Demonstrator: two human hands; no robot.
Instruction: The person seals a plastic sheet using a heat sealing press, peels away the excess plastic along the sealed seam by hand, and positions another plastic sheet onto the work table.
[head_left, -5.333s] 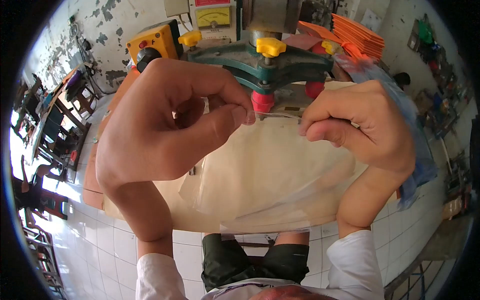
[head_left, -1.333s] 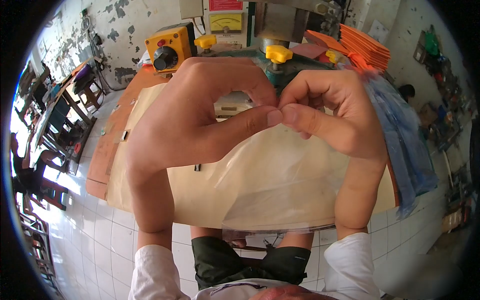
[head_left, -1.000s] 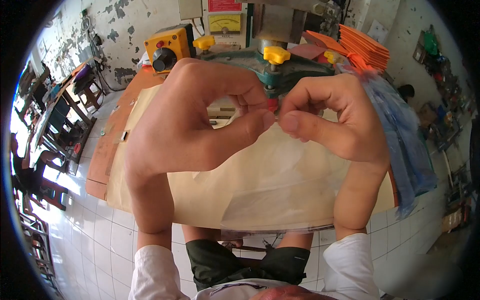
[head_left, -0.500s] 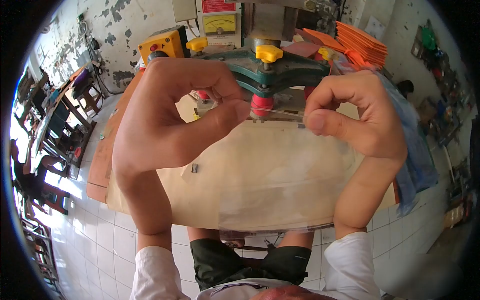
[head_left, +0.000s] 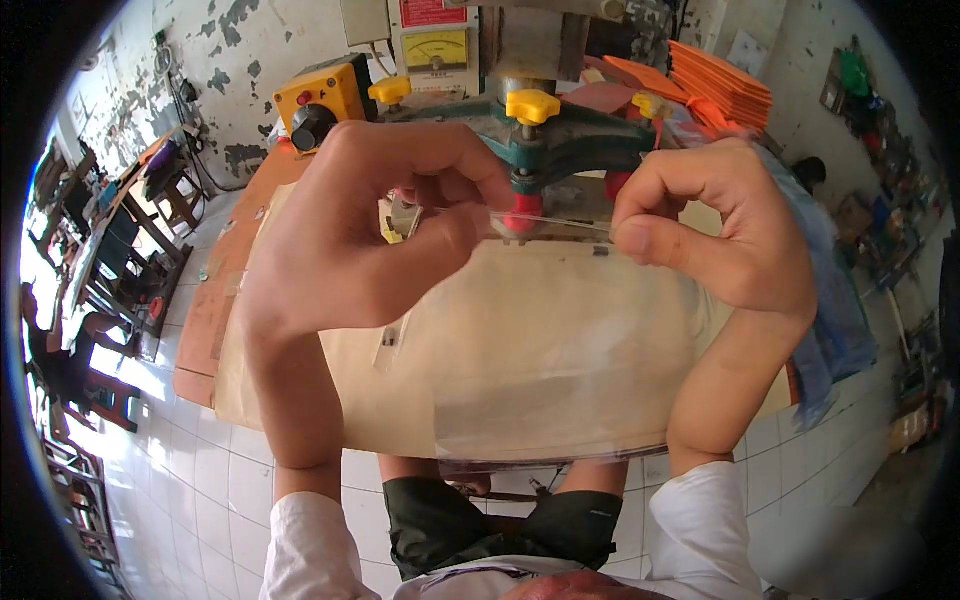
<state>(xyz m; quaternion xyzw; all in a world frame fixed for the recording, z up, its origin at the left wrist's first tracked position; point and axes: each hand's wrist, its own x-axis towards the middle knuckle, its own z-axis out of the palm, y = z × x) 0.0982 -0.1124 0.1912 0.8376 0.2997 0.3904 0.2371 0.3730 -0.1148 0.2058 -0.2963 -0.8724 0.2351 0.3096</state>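
Observation:
A thin, clear plastic sheet (head_left: 560, 350) spreads over the pale table surface, and its lower edge reaches the table's front edge. Its far edge is raised and stretched between my two hands. At the left end, my left hand (head_left: 365, 235) is closed in a pinch, thumb against fingers, slightly blurred. My right hand (head_left: 725, 225) pinches the right end between thumb and curled forefinger. Just behind the sheet's edge stands a green metal press frame (head_left: 590, 140) with a red knob (head_left: 522, 212) under it.
Yellow star knobs (head_left: 532, 107) top the press. A yellow control box (head_left: 322, 100) stands at back left, beside a meter (head_left: 436, 50). Orange stacked sheets (head_left: 720, 85) lie at back right. Blue plastic (head_left: 835, 320) hangs over the table's right side.
My left hand has shifted a little to the right and turned slightly, uncovering the black dial on the control box. My right hand has barely moved; both still pinch the sheet.

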